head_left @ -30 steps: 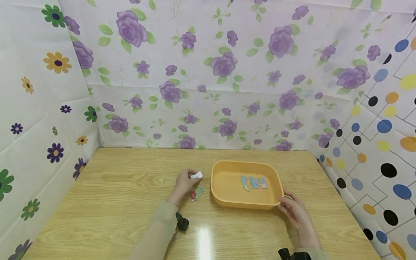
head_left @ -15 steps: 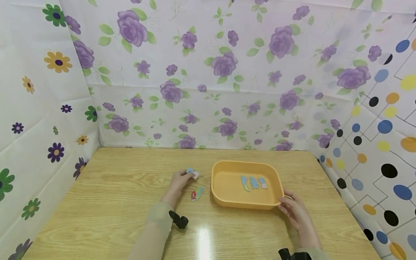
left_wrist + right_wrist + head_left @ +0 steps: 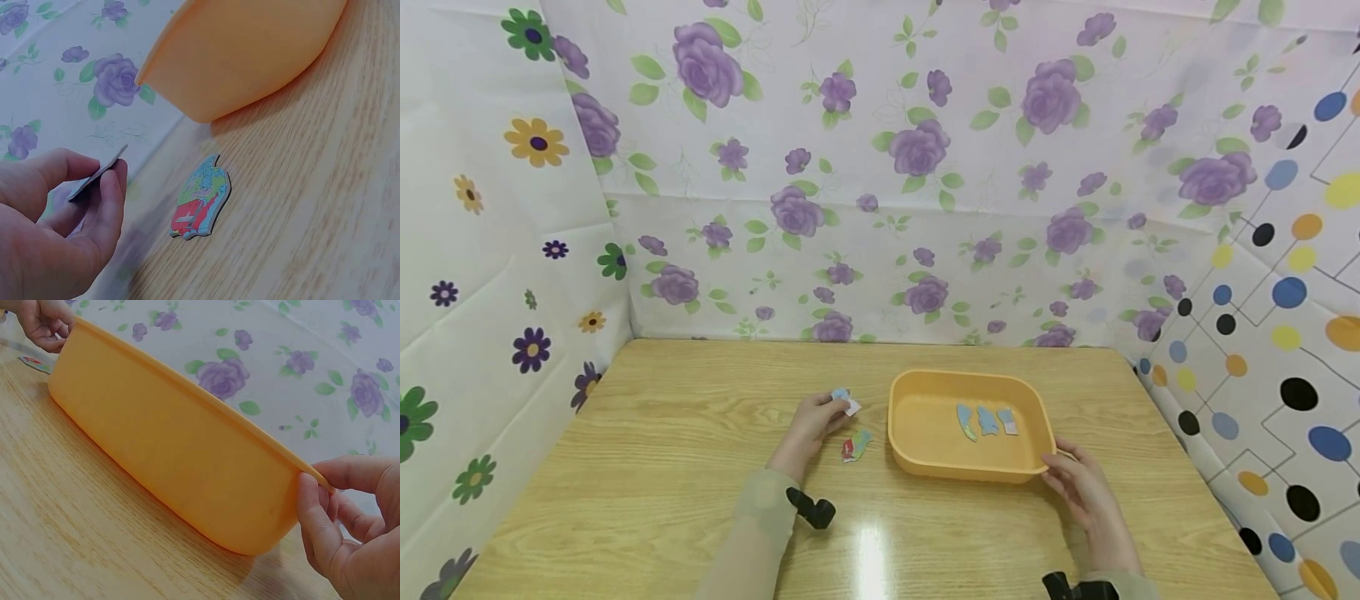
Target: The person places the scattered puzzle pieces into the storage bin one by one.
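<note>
Head cam gives the best overview: the left hand has a small flat piece pinched above the wooden table, left of the orange tray, fingers nearly together with just the piece between. Part of its face is under the fingers, and the left wrist view only catches it edge-on, so I can't make out the print. Right hand pinches the tray's near right corner, thumb and fingers on the rim. Three bluish pieces lie inside toward the right, too small to read; both wrist views lose them behind the tray wall. A red-and-green piece lies on the table near the left hand, partly blocked by the tray in the right wrist view.
</note>
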The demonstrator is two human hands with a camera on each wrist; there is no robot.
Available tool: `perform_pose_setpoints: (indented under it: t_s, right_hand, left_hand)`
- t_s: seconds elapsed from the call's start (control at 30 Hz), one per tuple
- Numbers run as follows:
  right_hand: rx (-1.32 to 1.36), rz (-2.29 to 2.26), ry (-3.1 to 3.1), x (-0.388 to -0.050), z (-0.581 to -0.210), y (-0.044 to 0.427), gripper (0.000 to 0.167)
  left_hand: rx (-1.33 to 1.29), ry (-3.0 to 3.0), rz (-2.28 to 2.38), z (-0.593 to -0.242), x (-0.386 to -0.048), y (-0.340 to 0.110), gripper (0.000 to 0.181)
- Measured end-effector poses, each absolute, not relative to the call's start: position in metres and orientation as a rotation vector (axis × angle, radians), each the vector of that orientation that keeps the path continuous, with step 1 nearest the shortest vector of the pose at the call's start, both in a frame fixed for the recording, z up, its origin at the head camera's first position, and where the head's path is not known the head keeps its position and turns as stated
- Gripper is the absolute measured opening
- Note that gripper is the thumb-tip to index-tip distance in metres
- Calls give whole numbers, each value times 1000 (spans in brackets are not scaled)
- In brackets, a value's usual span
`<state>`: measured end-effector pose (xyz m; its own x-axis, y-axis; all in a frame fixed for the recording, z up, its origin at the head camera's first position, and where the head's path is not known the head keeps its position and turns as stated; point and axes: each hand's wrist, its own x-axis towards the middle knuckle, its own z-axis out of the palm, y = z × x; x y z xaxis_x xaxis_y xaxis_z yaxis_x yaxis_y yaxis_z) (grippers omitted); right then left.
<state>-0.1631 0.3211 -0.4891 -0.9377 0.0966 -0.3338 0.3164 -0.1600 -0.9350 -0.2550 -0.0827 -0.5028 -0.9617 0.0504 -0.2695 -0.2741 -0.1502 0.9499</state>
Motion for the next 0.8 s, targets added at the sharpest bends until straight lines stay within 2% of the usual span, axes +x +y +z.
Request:
perform_pose_setpoints:
  t_s: [0.13,0.43,0.7,0.8]
  right_hand:
    - [471,-2238,1935,-162,-490,322,42]
    - [468,-2250,1924,-161,-490,322,45]
    - [457,-2242,1932,-162,-489,321,53]
    - [463,-2240,1926,-162,-489,321,50]
  left_hand:
    - [-297,1882,2219,-502,-255,-82,57]
    - [-350,1842,2251,-494,-253,-81,51]
    - [-323,1880,2204,-477,-254,-75,52]
    - [-314,1886,2195,-469,-256,-70,53]
